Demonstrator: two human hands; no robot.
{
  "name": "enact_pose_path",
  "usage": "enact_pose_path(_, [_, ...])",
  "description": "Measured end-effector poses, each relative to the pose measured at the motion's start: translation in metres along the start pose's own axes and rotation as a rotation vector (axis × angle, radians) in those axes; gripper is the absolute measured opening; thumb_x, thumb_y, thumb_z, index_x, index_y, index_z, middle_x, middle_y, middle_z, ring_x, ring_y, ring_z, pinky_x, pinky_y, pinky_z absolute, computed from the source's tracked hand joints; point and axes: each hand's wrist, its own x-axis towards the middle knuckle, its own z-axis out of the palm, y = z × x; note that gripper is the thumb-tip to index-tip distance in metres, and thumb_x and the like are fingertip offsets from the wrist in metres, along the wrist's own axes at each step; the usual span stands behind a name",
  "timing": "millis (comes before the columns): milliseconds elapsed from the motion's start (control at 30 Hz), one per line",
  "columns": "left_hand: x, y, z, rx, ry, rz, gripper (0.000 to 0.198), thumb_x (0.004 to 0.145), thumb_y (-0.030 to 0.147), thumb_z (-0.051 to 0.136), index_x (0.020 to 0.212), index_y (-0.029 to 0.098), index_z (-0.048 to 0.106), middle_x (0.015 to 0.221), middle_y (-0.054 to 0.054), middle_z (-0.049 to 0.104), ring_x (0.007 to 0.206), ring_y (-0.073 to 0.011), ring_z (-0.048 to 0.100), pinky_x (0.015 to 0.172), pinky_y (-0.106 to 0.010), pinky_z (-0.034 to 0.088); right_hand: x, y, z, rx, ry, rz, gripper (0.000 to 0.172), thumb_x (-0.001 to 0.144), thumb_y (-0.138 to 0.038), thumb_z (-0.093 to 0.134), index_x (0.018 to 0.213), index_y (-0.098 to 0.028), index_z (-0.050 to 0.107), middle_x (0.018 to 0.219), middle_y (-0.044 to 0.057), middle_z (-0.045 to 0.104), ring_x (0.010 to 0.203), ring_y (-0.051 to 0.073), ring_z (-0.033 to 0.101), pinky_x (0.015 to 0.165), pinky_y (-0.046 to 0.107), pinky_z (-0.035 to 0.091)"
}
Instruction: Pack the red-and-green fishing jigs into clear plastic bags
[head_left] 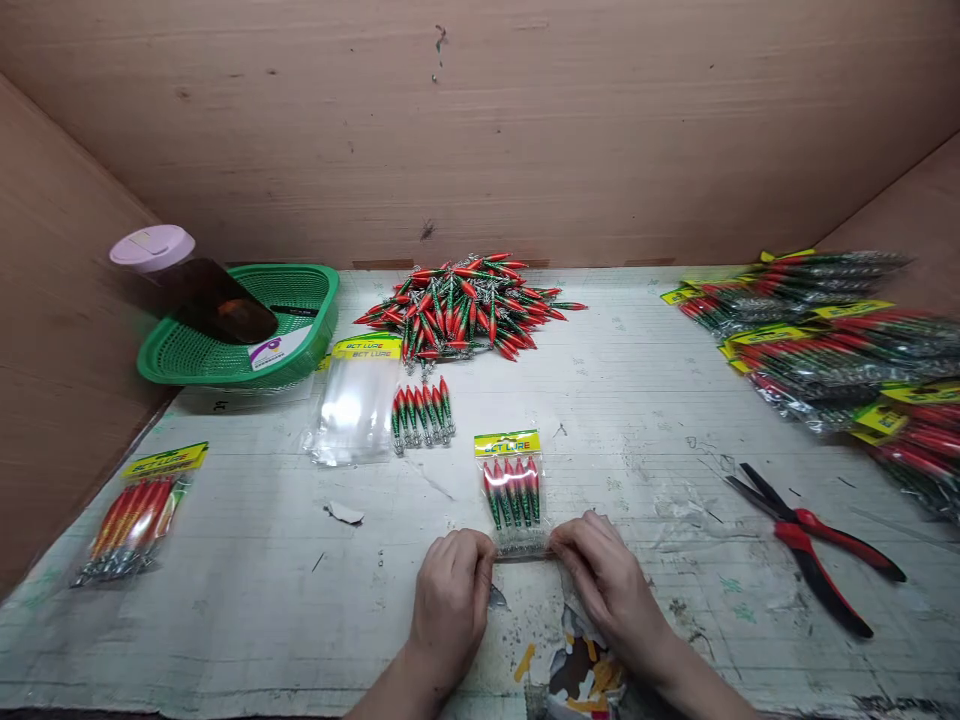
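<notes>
Packet (508, 446) of red-green lures (512, 492), yellow-topped

**Five lures (511, 495) in one filled bag (507, 443)**

We count one left hand (452, 595) and one right hand (607, 575); six or seven loose lures (423, 412) in one row, too close-set for us to be surer; one heap of lures (469, 310), tangled past our counting; one stack of clear bags (356, 405), two yellow headers (366, 352) showing; one bag of orange-red lures (166, 460), their number unclear to us; at least six packed bags (795, 350) at the right, overlapping too much for an exact figure; one pair of pliers (796, 530); one green basket (328, 310), one bottle (225, 305), one card (281, 347); one white scrap (346, 513).
</notes>
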Motion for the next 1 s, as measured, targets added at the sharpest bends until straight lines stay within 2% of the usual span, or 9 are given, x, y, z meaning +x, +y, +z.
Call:
enact_pose_path(67, [-0.002, 0.006, 0.005, 0.017, 0.021, -0.115, 0.017, 0.092, 0.014, 0.040, 0.077, 0.021, 0.047, 0.066, 0.000, 0.058, 0.059, -0.0145, 0.055, 0.055, -0.025, 0.042, -0.003, -0.007, 0.007, -0.002, 0.068, 0.123, 0.020, 0.094, -0.018, 0.040, 0.080, -0.022, 0.053, 0.070, 0.002, 0.057, 0.069, 0.017, 0.052, 0.061, 0.030, 0.043])
enact_pose_path(167, [-0.002, 0.011, 0.009, 0.039, 0.039, -0.192, 0.018, 0.092, 0.018, 0.040, 0.077, 0.021, 0.048, 0.064, 0.000, 0.059, 0.057, -0.0147, 0.057, 0.053, -0.024, 0.042, -0.006, -0.012, 0.017, -0.023, 0.148, 0.204, 0.019, 0.095, -0.022, 0.041, 0.079, -0.022, 0.052, 0.070, 0.001, 0.055, 0.070, 0.018, 0.051, 0.062, 0.030, 0.041])
enact_pose_path(433, [0.002, 0.012, 0.015, 0.094, 0.049, -0.316, 0.020, 0.093, 0.025, 0.040, 0.076, 0.022, 0.050, 0.060, 0.001, 0.060, 0.053, -0.0147, 0.058, 0.050, -0.023, 0.040, 0.002, -0.015, 0.038, -0.225, 0.324, 0.237, 0.024, 0.095, -0.023, 0.037, 0.073, -0.023, 0.047, 0.064, 0.000, 0.053, 0.064, 0.019, 0.048, 0.063, 0.032, 0.034])
enact_pose_path(667, [0.028, 0.019, 0.004, 0.146, -0.205, -0.600, 0.016, 0.081, 0.019, 0.052, 0.066, 0.022, 0.050, 0.053, 0.004, 0.059, 0.047, -0.0140, 0.056, 0.045, -0.021, 0.027, 0.010, -0.011, 0.041, -0.251, 0.284, 0.314, 0.023, 0.088, -0.019, 0.041, 0.066, -0.024, 0.040, 0.058, -0.001, 0.049, 0.058, 0.018, 0.047, 0.059, 0.030, 0.032])
enact_pose_path(733, [0.034, 0.019, 0.001, 0.194, -0.223, -0.588, 0.016, 0.079, 0.018, 0.053, 0.064, 0.021, 0.050, 0.055, 0.003, 0.059, 0.049, -0.0147, 0.057, 0.045, -0.021, 0.026, 0.013, -0.008, 0.041, -0.260, 0.284, 0.311, 0.022, 0.085, -0.016, 0.044, 0.065, -0.024, 0.039, 0.057, -0.002, 0.047, 0.058, 0.018, 0.046, 0.057, 0.029, 0.033])
enact_pose_path(833, [0.031, 0.014, 0.003, 0.260, -0.165, -0.476, 0.018, 0.079, 0.018, 0.050, 0.061, 0.020, 0.051, 0.066, -0.001, 0.059, 0.051, -0.0147, 0.057, 0.045, -0.022, 0.031, 0.016, -0.007, 0.040, -0.293, 0.328, 0.303, 0.019, 0.082, -0.013, 0.043, 0.066, -0.024, 0.040, 0.064, 0.001, 0.048, 0.063, 0.020, 0.048, 0.057, 0.030, 0.036])
enact_pose_path(933, [0.020, 0.004, 0.010, 0.168, -0.059, -0.365, 0.014, 0.082, 0.020, 0.046, 0.071, 0.021, 0.054, 0.075, -0.003, 0.060, 0.057, -0.0164, 0.062, 0.047, -0.024, 0.040, 0.016, -0.010, 0.042, -0.336, 0.409, 0.286, 0.015, 0.083, -0.014, 0.045, 0.072, -0.024, 0.043, 0.071, 0.003, 0.051, 0.068, 0.021, 0.051, 0.060, 0.032, 0.041])
enact_pose_path(1000, [0.015, -0.005, 0.018, 0.082, 0.069, -0.376, 0.014, 0.085, 0.022, 0.041, 0.086, 0.022, 0.055, 0.082, -0.005, 0.063, 0.064, -0.0182, 0.065, 0.050, -0.027, 0.045, 0.014, -0.011, 0.048, -0.337, 0.442, 0.300, 0.012, 0.082, -0.019, 0.053, 0.075, -0.024, 0.045, 0.074, 0.003, 0.053, 0.069, 0.021, 0.053, 0.062, 0.032, 0.043])
